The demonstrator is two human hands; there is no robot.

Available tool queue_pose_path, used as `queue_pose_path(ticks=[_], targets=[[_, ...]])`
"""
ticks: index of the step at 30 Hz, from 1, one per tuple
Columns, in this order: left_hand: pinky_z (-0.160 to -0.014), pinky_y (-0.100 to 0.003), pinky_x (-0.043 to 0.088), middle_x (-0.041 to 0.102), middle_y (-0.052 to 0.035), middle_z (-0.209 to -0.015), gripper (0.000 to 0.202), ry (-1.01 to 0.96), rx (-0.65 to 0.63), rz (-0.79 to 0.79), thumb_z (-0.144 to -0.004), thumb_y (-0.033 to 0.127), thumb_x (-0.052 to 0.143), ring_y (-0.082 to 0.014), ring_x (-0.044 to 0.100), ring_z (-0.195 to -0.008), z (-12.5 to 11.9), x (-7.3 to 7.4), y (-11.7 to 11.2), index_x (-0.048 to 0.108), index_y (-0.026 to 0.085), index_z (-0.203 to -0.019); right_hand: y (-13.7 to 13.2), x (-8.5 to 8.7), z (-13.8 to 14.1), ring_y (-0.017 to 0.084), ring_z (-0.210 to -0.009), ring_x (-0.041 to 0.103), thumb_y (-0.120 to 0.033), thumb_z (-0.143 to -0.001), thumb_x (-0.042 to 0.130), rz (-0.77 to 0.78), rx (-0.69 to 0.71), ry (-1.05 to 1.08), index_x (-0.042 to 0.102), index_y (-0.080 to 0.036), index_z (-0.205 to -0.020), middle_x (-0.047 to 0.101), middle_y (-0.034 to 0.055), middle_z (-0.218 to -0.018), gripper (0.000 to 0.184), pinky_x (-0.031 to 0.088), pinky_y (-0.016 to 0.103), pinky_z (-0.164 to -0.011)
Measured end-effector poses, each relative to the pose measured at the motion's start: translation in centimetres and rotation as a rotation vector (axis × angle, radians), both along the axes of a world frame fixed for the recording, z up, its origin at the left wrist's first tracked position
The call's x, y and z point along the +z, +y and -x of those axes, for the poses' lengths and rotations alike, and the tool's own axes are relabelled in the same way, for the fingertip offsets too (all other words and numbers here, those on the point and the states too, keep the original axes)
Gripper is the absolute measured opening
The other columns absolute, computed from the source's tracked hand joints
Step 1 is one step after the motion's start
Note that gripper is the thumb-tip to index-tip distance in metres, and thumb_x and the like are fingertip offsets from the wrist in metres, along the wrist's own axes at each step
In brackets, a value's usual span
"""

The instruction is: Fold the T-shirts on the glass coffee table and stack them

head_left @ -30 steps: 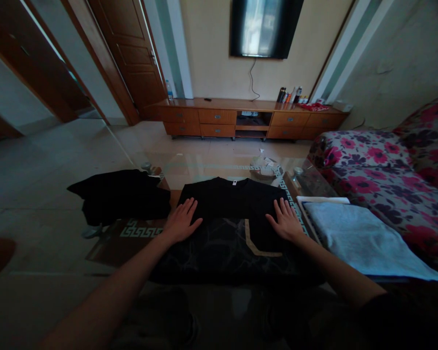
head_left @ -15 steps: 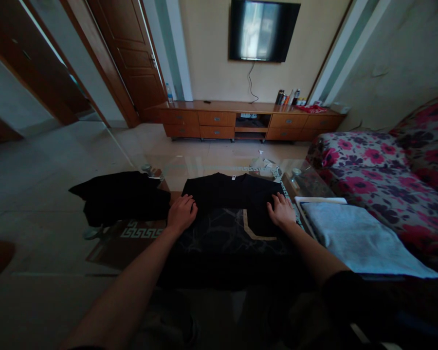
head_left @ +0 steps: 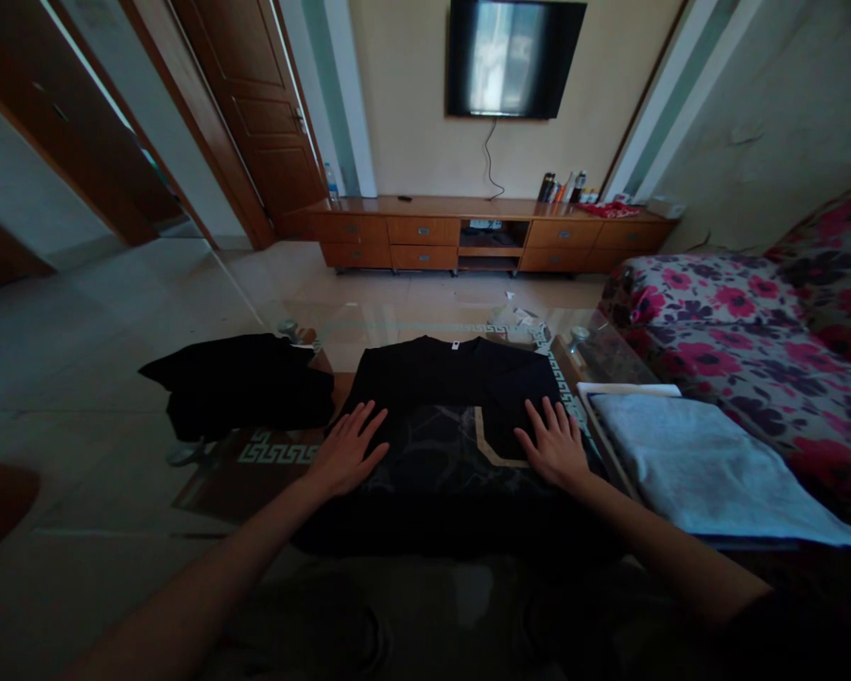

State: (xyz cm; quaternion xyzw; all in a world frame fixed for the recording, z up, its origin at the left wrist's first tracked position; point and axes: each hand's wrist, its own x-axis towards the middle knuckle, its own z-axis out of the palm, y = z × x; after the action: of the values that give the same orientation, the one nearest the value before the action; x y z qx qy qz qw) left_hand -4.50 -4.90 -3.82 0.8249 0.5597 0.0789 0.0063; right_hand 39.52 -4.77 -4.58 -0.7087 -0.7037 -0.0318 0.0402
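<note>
A black T-shirt [head_left: 425, 378] lies spread on the glass coffee table [head_left: 276, 452], its collar and white label toward the far side. Its front has a dark patterned panel and a tan-edged shape. My left hand [head_left: 349, 449] rests flat on the shirt's left side with fingers spread. On the right side, beside the tan edging, my right hand [head_left: 554, 443] lies flat, fingers also apart. Neither hand grips the cloth. The shirt's lower edge drapes over the near side of the table and blends into shadow.
Dark folded clothing [head_left: 245, 388] lies on the table at left. A light blue-grey cloth [head_left: 709, 468] is at right, near a floral sofa [head_left: 730, 350]. Beyond stand a wooden TV cabinet [head_left: 425, 232] with bottles on top and a wall-mounted television [head_left: 514, 59].
Both hands have slid down the shirt toward me, and their fingers are spread wider. The shirt's near edge shows slightly wider at the sides.
</note>
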Motion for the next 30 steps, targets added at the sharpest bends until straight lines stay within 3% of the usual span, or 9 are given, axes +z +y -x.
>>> queue_pose_path(ticks=[8,12,18,23,30], targets=[[-0.123,-0.047,0.022,0.027,-0.0023,-0.166,0.062,-0.009,0.044,-0.002,-0.100,0.056,0.032,-0.0259,0.021,-0.154,-0.4,0.3,4.8,0.034,0.030,-0.157,6.3,0.0,0.4,0.032,-0.155,0.007,-0.069,-0.098,0.024,0.042,-0.020,0.038,0.020,-0.033,-0.162,0.011,0.0052,-0.170,0.074,0.010,0.055,-0.122],[-0.122,-0.047,0.025,0.032,-0.0052,-0.164,0.062,-0.034,0.109,-0.051,-0.099,0.055,0.035,-0.0283,0.026,-0.152,-1.2,0.4,6.6,0.041,0.026,-0.154,8.0,0.3,0.4,0.032,-0.155,0.008,-0.069,-0.098,0.024,0.050,-0.031,0.050,0.021,-0.032,-0.162,0.012,0.0060,-0.170,0.074,0.010,0.054,-0.122],[-0.123,-0.051,0.018,0.025,-0.0152,-0.165,0.085,-0.006,0.263,-0.115,-0.092,0.069,0.036,-0.0332,0.017,-0.154,-0.9,0.0,6.1,0.034,0.013,-0.156,7.5,1.2,-0.5,0.033,-0.154,0.017,-0.076,-0.095,0.019,0.052,-0.059,0.090,0.024,-0.023,-0.162,0.013,0.0129,-0.169,0.085,0.019,0.049,-0.121],[-0.124,-0.049,0.016,0.020,-0.0178,-0.166,0.095,0.062,0.202,-0.038,-0.091,0.074,0.030,-0.0314,0.012,-0.155,1.5,-0.5,4.7,0.025,0.007,-0.158,6.3,0.1,-1.8,0.029,-0.155,0.009,-0.073,-0.096,0.015,0.033,-0.055,0.044,0.021,-0.008,-0.162,0.010,0.0160,-0.168,0.093,0.008,0.045,-0.124],[-0.124,-0.049,0.015,0.017,-0.0177,-0.167,0.091,0.046,0.154,-0.033,-0.094,0.070,0.031,-0.0317,0.011,-0.155,2.3,-0.9,4.9,0.023,0.007,-0.159,6.3,-0.7,-1.9,0.027,-0.156,0.006,-0.073,-0.096,0.012,0.025,-0.059,0.048,0.020,-0.006,-0.161,0.008,0.0148,-0.169,0.093,0.005,0.043,-0.125]])
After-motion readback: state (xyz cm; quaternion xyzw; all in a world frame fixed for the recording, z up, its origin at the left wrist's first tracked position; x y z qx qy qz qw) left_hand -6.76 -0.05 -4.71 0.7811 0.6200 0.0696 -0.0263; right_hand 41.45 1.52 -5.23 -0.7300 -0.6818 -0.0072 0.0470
